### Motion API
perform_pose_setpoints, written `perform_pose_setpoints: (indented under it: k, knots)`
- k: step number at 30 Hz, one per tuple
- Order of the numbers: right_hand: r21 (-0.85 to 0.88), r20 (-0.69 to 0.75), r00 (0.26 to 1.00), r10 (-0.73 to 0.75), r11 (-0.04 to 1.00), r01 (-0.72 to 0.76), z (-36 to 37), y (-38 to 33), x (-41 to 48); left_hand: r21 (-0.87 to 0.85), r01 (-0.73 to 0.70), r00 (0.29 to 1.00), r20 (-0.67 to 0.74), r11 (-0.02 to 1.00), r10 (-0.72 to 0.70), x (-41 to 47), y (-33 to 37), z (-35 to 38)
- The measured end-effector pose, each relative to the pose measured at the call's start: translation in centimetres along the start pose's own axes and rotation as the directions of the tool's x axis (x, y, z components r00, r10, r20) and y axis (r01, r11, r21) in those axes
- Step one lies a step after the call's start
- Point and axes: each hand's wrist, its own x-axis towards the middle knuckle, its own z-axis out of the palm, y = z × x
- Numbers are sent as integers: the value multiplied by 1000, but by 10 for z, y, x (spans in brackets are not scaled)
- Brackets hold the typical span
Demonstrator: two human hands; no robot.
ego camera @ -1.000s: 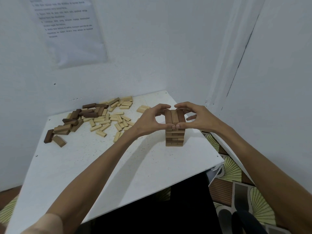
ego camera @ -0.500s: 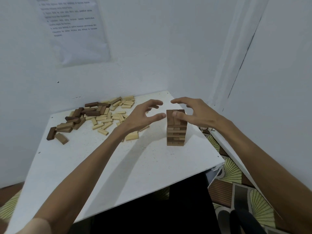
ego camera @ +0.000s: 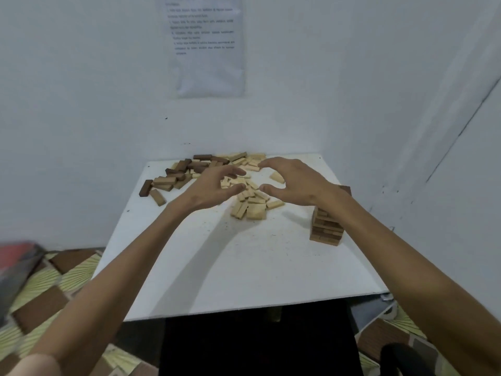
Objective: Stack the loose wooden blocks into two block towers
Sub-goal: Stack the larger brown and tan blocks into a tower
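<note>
Fingers [ego camera: 233, 171] of the left hand [ego camera: 214, 185] and the right hand [ego camera: 294, 183] are spread and loosely curved, tips facing, holding nothing, above the scattered pale rectangular wooden blocks [ego camera: 252, 206] on the white square table [ego camera: 244, 272]. Dark brown wooden blocks [ego camera: 189, 166] lie far left. The short tower of stacked brown wooden blocks [ego camera: 325, 230] stands near the table's right edge, partly behind the right forearm.

The tabletop [ego camera: 244, 270] is white. Pale tan blocks [ego camera: 254, 210] lie under the left grip [ego camera: 214, 185], dark brown blocks [ego camera: 202, 157] to its left. The tower [ego camera: 325, 229] beside the right grip [ego camera: 295, 183] is mid-brown. The floor [ego camera: 40, 289] shows cream fans and brown squares.
</note>
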Motion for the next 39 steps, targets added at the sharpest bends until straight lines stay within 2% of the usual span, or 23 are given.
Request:
perform_pose_setpoints:
  k: [11, 20, 27, 32, 36, 39]
  knots:
    - [30, 131, 979, -157, 988, 154, 61, -65, 65, 140, 230, 971, -99, 963, -217, -62, -69, -46]
    - [82, 194, 949, -248, 968, 236, 115, -97, 134, 155, 372, 924, -156, 915, -349, -92, -120, -70]
    - [104, 190, 949, -251, 967, 235, 147, -109, 189, 139, 456, 883, -194, 879, -427, -79, -151, -83]
    - [0, 216, 946, -242, 969, 247, 172, -117, 226, 153, 491, 861, -234, 858, -451, -61, -174, -88]
    - [-66, 181, 955, -234, 966, 249, 188, -117, 244, 119, 536, 819, -316, 836, -480, -48, -203, -87]
    - [-100, 92, 971, -220, 968, 228, 199, -119, 248, 89, 574, 774, -384, 814, -504, -39, -215, -88]
